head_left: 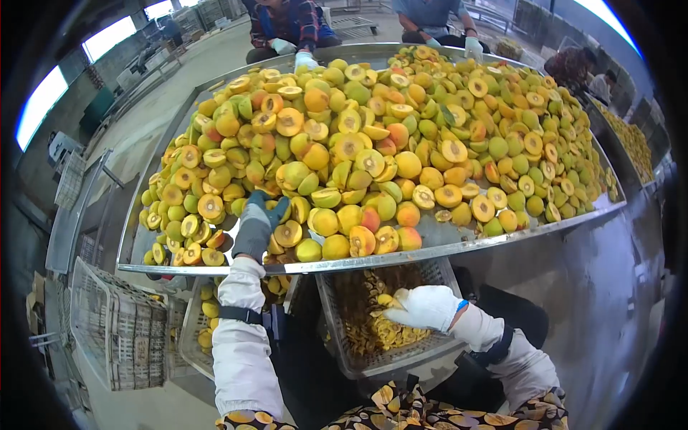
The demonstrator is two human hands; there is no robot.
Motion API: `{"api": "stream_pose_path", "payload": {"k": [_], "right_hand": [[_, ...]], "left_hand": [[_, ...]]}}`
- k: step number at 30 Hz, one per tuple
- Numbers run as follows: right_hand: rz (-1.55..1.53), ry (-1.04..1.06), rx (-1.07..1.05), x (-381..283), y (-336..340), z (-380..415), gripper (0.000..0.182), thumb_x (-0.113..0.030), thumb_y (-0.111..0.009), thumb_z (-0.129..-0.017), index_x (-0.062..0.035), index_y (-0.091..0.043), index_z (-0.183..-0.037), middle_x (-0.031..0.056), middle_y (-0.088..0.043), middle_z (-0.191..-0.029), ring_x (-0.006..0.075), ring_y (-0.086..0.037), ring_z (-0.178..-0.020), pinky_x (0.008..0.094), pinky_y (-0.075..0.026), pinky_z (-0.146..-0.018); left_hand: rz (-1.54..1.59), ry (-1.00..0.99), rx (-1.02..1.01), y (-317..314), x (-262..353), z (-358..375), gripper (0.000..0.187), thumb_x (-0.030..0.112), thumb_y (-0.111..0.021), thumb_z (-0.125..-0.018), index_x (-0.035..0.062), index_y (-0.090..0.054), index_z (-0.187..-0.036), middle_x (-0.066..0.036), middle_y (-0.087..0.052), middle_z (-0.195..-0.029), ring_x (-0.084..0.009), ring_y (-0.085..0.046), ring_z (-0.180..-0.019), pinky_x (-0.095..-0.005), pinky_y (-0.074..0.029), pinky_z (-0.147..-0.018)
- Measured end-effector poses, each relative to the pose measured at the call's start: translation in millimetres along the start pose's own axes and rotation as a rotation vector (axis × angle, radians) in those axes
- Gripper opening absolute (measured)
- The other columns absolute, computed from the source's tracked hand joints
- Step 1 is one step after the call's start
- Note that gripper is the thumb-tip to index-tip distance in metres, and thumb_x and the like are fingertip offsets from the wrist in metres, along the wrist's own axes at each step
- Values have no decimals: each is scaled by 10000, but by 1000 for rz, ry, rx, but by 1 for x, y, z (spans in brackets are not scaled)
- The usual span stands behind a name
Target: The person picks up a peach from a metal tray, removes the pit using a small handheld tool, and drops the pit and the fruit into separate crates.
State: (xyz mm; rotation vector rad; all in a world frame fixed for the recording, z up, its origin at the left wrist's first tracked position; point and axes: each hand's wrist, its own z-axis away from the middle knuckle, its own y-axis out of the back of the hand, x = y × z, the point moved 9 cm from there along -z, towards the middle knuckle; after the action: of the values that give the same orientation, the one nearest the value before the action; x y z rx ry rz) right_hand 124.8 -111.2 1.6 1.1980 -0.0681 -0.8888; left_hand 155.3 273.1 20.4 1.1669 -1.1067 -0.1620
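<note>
A wide metal-rimmed table (344, 264) carries a heap of yellow-green and orange peaches (349, 147), many cut in half with the pit side showing. My left hand (256, 226), in a dark grey glove, reaches over the near rim into the heap, fingers apart among the fruit. Close to its right lies a peach half (289, 233). Lower down, my right hand (428, 307), in a white glove, is closed with a small yellow piece of fruit (388, 300) at its fingertips. It hovers over a plastic crate (401, 364) containing yellow scraps (387, 332) and brown bits.
Another crate (190, 337) with peaches stands below the rim on the left, beside stacked crates (118, 330). Across the table two people sit, their gloved hands (305, 60) at the far edge. A second fruit-laden table (627, 147) is at the right.
</note>
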Motion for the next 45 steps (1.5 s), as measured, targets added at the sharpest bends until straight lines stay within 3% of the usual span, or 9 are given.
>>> {"api": "stream_pose_path", "payload": {"k": [4,8,12,14,29,36,37,40,45], "right_hand": [[-246,41,196,-4,25,4,497,-512,-496,-969,-38,-614,-1063,192,-673,-745,359,-691,-713,447,-541,-627],[-1073,14,-38,-38,54,18,408,-381,-436,-1010,-6,-579,-936,78,-598,-572,181,-591,-521,319,-460,-525],[-1018,87,98,-43,68,19,521,-506,-437,-1003,-24,-604,-897,75,-624,-621,179,-621,-517,329,-488,-500],[-987,-3,123,-35,70,22,511,-502,-433,-1008,-29,-622,-961,101,-655,-674,223,-662,-574,349,-515,-553],[-319,125,946,-21,96,60,453,-445,-539,-991,-22,-660,-888,152,-635,-620,337,-656,-561,429,-499,-480],[-575,453,592,-38,81,53,473,-494,-501,-989,-50,-660,-958,172,-667,-720,356,-674,-720,424,-539,-675],[-1053,91,93,-28,64,47,454,-482,-478,-1000,-62,-651,-999,167,-672,-754,361,-665,-764,424,-531,-725],[-435,405,628,-34,88,49,457,-477,-487,-1004,-48,-638,-974,193,-676,-762,376,-676,-768,443,-532,-695],[-414,76,682,-17,81,56,337,-421,-577,-972,-94,-635,-1026,153,-677,-790,339,-674,-656,412,-533,-586]], "left_hand": [[724,22,191,24,-38,4,373,296,-695,-922,3,-604,-1135,-169,-691,-1111,-276,-690,-861,-349,-558,-755],[528,-736,245,33,99,119,564,-82,-731,-806,-19,-541,-1334,-145,-639,-1233,-187,-668,-1031,-307,-559,-882],[777,-566,13,-14,166,177,362,41,-679,-923,-6,-565,-1263,-177,-642,-1237,-238,-661,-1099,-365,-575,-901],[1803,90,-446,-71,150,178,326,259,-585,-1016,18,-569,-1236,-170,-644,-1236,-273,-656,-1102,-411,-578,-892],[1350,-124,-127,-69,183,211,530,447,-389,-1077,-32,-554,-1233,-153,-656,-1103,-248,-673,-965,-372,-555,-887],[1443,-53,-117,-64,177,208,537,464,-367,-1078,-20,-570,-1194,-158,-654,-1099,-265,-653,-1018,-405,-551,-914],[1440,-66,-118,-63,176,209,542,473,-378,-1073,-18,-570,-1201,-155,-651,-1113,-271,-650,-1032,-411,-551,-910],[1504,-22,-142,-73,175,213,571,505,-391,-1061,-14,-564,-1225,-155,-647,-1117,-283,-652,-1024,-405,-547,-898],[1420,-80,-25,-69,182,221,563,475,-365,-1078,-30,-584,-1195,-155,-674,-1045,-251,-662,-953,-354,-540,-863]]}}
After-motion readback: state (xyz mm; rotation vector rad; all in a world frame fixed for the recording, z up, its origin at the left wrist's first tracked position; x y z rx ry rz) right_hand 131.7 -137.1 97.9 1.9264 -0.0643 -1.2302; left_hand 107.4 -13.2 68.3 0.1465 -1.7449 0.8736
